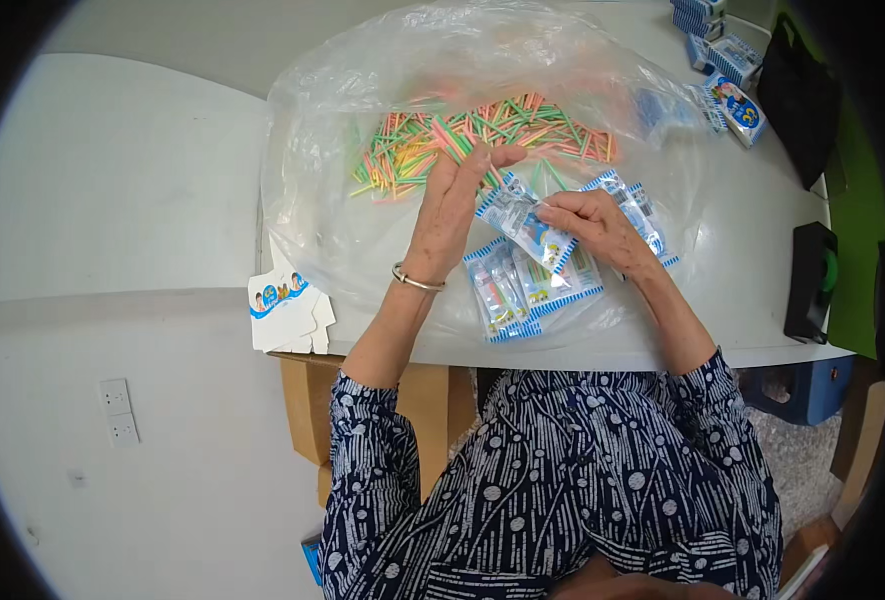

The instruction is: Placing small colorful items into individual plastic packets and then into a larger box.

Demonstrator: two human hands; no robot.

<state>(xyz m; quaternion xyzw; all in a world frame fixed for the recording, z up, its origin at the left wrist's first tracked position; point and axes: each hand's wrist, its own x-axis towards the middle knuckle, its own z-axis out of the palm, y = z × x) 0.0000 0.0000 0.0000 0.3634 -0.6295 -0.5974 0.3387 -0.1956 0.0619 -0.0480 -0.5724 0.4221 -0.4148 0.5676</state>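
Note:
My left hand, with a bracelet at the wrist, is closed around a small bunch of thin pink, green and yellow sticks. The lower ends of the bunch point toward a small clear packet with blue-striped ends; I cannot tell whether they are inside it. My right hand pinches that packet by its right side. Just below lie several similar packets with coloured sticks showing in some. Others rest partly under my right hand. Behind my hands spreads a loose heap of the same sticks.
A large clear plastic bag lies open on the white table, around the heap. Small blue and white boxes stand at the back right. A black dispenser-like object sits at the right edge. Flattened white cartons lie at the left edge.

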